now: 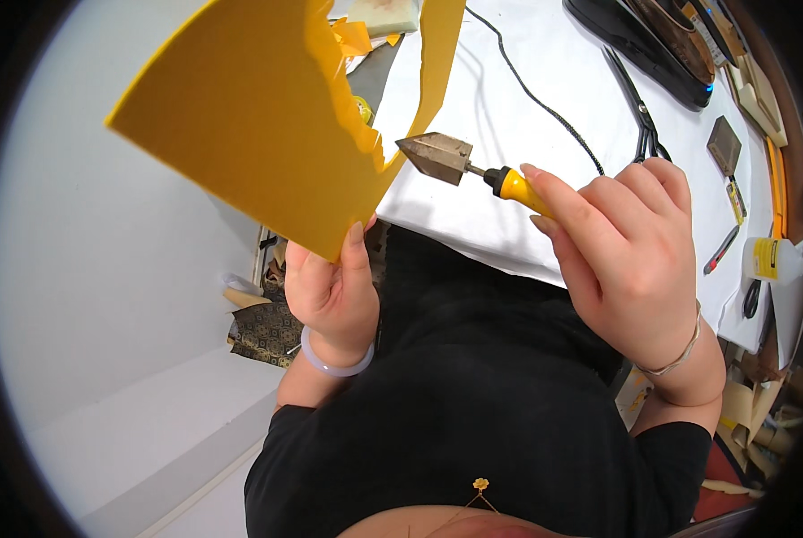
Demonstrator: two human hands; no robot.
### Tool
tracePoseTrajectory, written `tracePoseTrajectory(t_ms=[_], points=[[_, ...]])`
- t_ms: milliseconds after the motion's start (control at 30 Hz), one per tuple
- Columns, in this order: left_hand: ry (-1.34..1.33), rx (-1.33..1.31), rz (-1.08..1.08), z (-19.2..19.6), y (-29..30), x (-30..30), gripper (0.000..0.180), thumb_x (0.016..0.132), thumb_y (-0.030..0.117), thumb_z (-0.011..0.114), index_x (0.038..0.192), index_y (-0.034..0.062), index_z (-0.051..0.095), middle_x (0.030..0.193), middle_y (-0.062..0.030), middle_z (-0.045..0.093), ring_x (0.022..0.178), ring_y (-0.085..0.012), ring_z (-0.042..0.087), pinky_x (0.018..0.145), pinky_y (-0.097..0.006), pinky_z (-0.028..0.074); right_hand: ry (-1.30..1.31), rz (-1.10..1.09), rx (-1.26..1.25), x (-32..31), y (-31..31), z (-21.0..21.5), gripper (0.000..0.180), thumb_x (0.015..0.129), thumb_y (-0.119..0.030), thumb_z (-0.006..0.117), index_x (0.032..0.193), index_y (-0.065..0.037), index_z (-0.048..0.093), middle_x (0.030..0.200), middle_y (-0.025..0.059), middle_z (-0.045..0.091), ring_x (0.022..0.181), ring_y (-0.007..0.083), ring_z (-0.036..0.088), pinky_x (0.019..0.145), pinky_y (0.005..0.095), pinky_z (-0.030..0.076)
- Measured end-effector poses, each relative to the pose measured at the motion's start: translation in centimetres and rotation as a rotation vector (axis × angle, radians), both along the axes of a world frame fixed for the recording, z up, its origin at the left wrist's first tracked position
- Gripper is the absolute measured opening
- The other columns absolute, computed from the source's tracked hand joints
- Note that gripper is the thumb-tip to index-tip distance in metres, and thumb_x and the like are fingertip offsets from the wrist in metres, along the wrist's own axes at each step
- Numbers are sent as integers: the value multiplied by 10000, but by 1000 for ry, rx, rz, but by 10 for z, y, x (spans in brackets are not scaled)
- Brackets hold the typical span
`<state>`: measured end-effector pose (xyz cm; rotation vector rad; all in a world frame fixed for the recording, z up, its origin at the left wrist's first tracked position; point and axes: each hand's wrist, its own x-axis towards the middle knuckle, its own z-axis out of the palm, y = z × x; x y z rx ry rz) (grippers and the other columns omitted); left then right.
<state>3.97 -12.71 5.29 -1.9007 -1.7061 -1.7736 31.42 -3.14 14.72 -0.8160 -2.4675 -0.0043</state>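
Note:
My left hand (pixel 330 291) pinches the lower corner of a large yellow sheet (pixel 249 117) between thumb and fingers, holding it up above the table's left side. The sheet has a deep cutout with a wavy edge, and its top runs out of view. In my right hand (pixel 630 242) is an iron (pixel 442 160) with a thick, pointed metal head and a yellow handle. My fingers wrap round the handle. The iron's tip is close to the narrow part of the sheet beside the cutout; whether they touch I cannot tell.
A black cord (pixel 545 103) curves across the white table (pixel 509 215) toward my right hand. Beyond that hand lie black scissors (pixel 640 108), a flat-headed metal tool (pixel 724 148), a small cutter knife (pixel 721 251) and a white bottle (pixel 776 260). A black case (pixel 639 45) sits at the far right.

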Motion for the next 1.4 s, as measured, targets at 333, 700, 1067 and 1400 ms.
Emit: tracePoseTrajectory(t_ms=[333, 700, 1067, 1400], points=[[-94, 40, -15, -2, 5, 5, 152, 1035, -162, 709, 1176, -136, 760, 1203, -215, 756, 1002, -274, 777, 918, -377, 702, -43, -80, 149, -2, 1, -5, 455, 879, -31, 873, 1325, -88, 810, 823, 13, 581, 774, 227, 535, 882, 409, 432], [-16, 19, -79, -5, -2, -4, 245, 1144, -87, 565, 1349, -162, 675, 1335, -247, 746, 1147, -350, 792, 981, -481, 707, 74, 25, -159, 2, 5, 2, 438, 888, -5, 853, 1319, -60, 803, 799, 29, 597, 758, 238, 521, 827, 396, 415], [238, 58, -257, 5, -2, -24, 332, 974, -60, 812, 1300, -65, 748, 1331, -208, 700, 1276, -449, 762, 1145, -515, 635, 84, 63, -212, 13, 6, 10, 414, 897, -36, 857, 1306, -73, 804, 819, 33, 601, 756, 247, 532, 827, 403, 412], [465, 75, -336, 15, 0, -32, 306, 934, -33, 798, 1239, -7, 794, 1306, -163, 753, 1298, -470, 745, 1033, -497, 672, 95, 88, -173, 19, 9, 2, 418, 871, -32, 863, 1285, -56, 819, 805, 38, 619, 765, 245, 543, 839, 403, 401]])
